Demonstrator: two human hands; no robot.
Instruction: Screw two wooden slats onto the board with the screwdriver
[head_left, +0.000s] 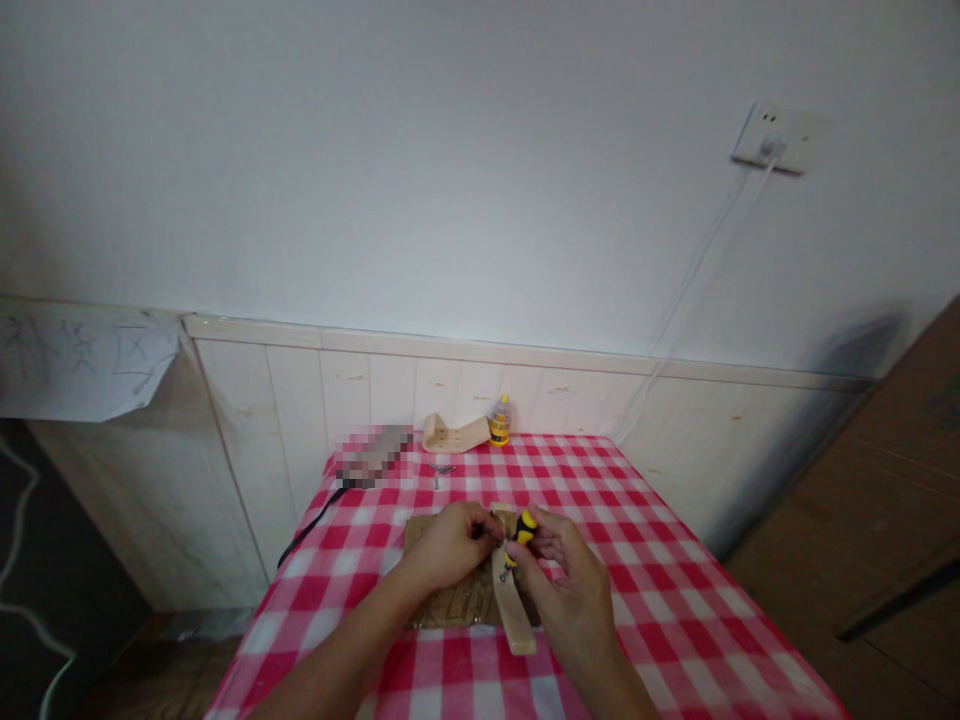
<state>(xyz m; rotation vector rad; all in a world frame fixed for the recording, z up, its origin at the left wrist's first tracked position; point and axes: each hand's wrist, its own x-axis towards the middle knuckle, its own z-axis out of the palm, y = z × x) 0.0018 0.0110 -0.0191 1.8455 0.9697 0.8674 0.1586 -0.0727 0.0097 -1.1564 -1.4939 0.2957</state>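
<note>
My right hand [570, 570] is closed around a yellow and black screwdriver [523, 528], its fingers near the handle. The screwdriver slants over a pale wooden piece [515, 615], with a small bit of metal showing by its lower end. My left hand [456, 543] has its fingers pinched together at the upper part of that wooden piece. Whatever sits between those fingertips is too small and hidden to make out. Beneath the wood lies a brown, marked sheet [450, 602], partly covered by my left hand and forearm.
A red and white checked cloth [645, 600] covers the table. Farther back stand a curved wooden part [457, 437] and a yellow-capped bottle [500, 422], with several screws [441, 470] before them. A blurred-out object [375, 457] with a black strap lies back left. A wall rises behind.
</note>
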